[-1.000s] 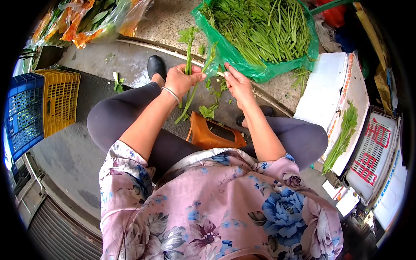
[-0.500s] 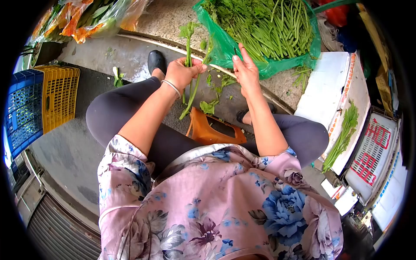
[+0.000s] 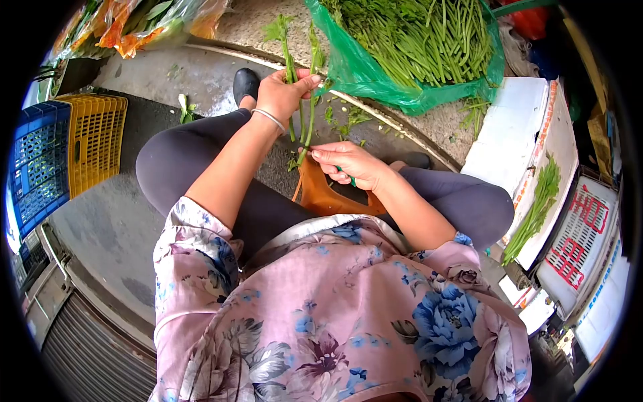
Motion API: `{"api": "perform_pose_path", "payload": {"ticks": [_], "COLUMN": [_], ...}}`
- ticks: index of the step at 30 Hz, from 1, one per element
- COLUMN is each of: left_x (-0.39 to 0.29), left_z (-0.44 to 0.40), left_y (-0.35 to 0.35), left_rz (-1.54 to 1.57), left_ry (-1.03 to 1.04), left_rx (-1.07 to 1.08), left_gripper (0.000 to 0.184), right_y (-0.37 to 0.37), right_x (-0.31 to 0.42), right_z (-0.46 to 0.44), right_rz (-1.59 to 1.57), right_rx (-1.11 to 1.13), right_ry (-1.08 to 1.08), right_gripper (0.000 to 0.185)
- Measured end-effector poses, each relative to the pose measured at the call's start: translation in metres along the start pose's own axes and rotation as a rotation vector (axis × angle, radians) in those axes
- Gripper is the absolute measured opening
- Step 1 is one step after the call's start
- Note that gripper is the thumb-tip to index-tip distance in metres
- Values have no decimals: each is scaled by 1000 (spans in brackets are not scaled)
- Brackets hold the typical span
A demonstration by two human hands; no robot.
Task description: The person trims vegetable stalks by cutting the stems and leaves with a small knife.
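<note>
My left hand (image 3: 284,99) is closed around a few leafy green stalks (image 3: 310,120), held upright with their leaves at the top. At the lower end of one stalk, my right hand (image 3: 351,164) is closed, thumb and finger at the cut end. A small green-handled tool (image 3: 345,175) shows between its curled fingers; most of it is hidden. Beyond my hands, an open green plastic bag (image 3: 402,100) holds a heap of the same kind of greens (image 3: 429,40). Scraps of leaf (image 3: 348,120) lie on the ground below the stalks.
An orange plastic stool (image 3: 328,194) stands between my legs. Blue (image 3: 40,161) and yellow crates (image 3: 97,141) are at the left. To the right, a white foam box (image 3: 516,120) has a bunch of greens (image 3: 536,211) against its side. Bagged vegetables (image 3: 140,27) sit at upper left.
My right hand has dropped from beside the green bag to the lower end of the stalks and curled its fingers. My left hand has moved slightly up with the stalks.
</note>
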State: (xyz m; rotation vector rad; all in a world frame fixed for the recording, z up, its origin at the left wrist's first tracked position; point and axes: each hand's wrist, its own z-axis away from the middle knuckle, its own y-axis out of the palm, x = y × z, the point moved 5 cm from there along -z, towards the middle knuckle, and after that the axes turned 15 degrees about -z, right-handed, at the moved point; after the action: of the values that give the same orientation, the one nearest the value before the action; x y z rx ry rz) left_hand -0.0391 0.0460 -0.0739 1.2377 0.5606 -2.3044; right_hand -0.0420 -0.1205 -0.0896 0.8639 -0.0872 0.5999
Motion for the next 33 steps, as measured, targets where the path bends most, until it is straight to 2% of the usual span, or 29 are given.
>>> {"api": "perform_pose_path", "payload": {"ticks": [3,4,6,7,8,10,11,12,13,14,16,17,19,20,22,23,24,26,27,28,30,33], "left_x": [0,0,0,-5,-7,-5,-4,-2,-1,-1,-3,-2,-6,-6,-7,-6,-6,-8,-12,-17,-24,-37], "left_z": [1,0,-1,-1,-2,-3,-5,-5,-5,-5,-10,-12,-10,-9,-11,-11,-11,-10,-9,-7,-3,5], "left_y": [0,-1,-7,-11,-14,-15,-14,-12,-9,-8,-4,-2,1,3,6,8,10,15,18,22,28,39], "left_rz": [-26,-23,65,64,53,100,107,88,67,68,72,60,77,98,167,225,282,286,254,223,220,214], "left_ry": [-28,-22,-14,-3,1,-27,-27,-20,-13,-13,-109,-125,-149,-172,-140,-151,-162,-163,-139,-115,-106,-25], "left_rx": [-22,-13,-86,-117,-130,-92,-89,-47,-6,-4,22,23,10,-3,-14,8,31,26,62,96,121,172], "left_gripper": [13,13,13,13,13,11,11,12,13,13,15,17,17,18,18,17,16,16,17,18,19,21], "right_y": [-3,-5,-18,-21,-33,-44,-50,-59,-84,-105,-132,-138,-156,-162,-175,-180,-171,-132,-112,-103,-85,-49], "right_x": [-3,-5,-17,-20,-21,9,34,64,89,118,173,182,184,188,195,198,200,202,203,200,192,168], "right_z": [-1,-1,-3,-5,-5,-2,11,14,8,11,17,16,5,5,9,13,19,44,52,58,59,53], "right_rz": [-18,-3,302,588,704,593,521,611,655,819,1103,1102,1080,1082,966,806,809,230,128,128,-6,-65], "right_rx": [-26,-79,-139,-171,-178,-294,-429,-501,-567,-812,-1242,-1241,-1115,-1114,-1060,-1021,-1021,-810,-761,-758,-555,-487], "right_ry": [-27,-52,33,-91,7,-57,-99,-373,-595,-661,-650,-655,-391,-395,-642,-826,-825,-974,-1016,-1023,-1016,-970], "right_gripper": [39,35,33,33,45,57,67,67,59,49,40,40,35,35,32,28,28,22,15,15,14,16]}}
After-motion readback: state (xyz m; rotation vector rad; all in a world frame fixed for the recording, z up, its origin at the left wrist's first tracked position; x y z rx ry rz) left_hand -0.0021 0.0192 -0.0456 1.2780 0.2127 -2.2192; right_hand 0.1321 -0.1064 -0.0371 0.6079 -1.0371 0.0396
